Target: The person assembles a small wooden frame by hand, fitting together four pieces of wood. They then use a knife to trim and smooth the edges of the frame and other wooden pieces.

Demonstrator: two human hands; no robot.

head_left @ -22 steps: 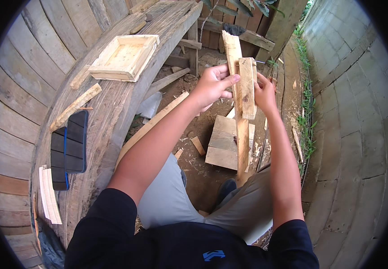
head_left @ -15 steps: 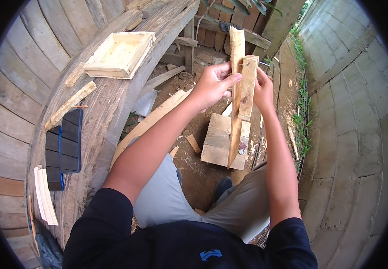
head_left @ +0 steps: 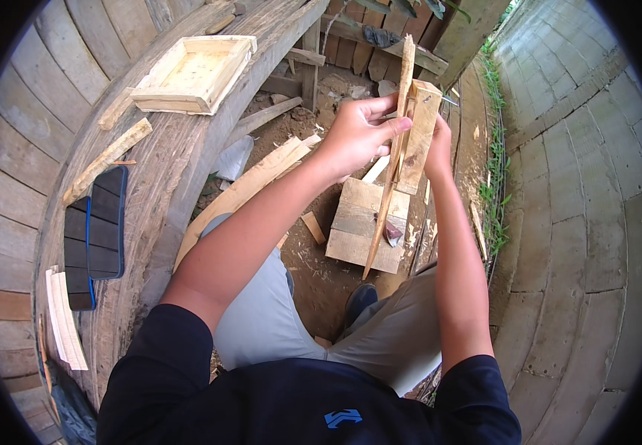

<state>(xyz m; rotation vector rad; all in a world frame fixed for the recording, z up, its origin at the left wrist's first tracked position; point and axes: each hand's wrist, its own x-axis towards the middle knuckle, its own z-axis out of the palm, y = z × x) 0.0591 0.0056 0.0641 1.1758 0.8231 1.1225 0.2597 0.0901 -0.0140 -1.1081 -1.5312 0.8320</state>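
Note:
My left hand (head_left: pixel 371 135) is closed on a long, thin wooden strip (head_left: pixel 381 219), pinching it with the thumb on the near face. The strip stands edge-on toward me, its lower end tapering to a narrow tip. Beside it, my right hand (head_left: pixel 439 147) grips a short, thick wooden block (head_left: pixel 420 141) from the right; most of those fingers are hidden behind it. Block and strip lie side by side, almost parallel, and seem to touch. A thin metal piece (head_left: pixel 451 99) juts out near the block's top. Below them sits a low planked wooden stand (head_left: pixel 352 222) with a dark reddish piece (head_left: pixel 393 233) on it.
On the heavy plank bench (head_left: pixel 154 200) at left lie a shallow wooden tray (head_left: pixel 206 101), two phones (head_left: pixel 106 222) and several wood offcuts. Long boards (head_left: pixel 250 182) lean beside my left leg. Shavings litter the dirt floor. A grey wall (head_left: pixel 581 222) closes off the right.
The strip has turned from showing its broad face to nearly edge-on. The block has shifted slightly right and tilted, and its metal piece now shows. Both hands keep their holds.

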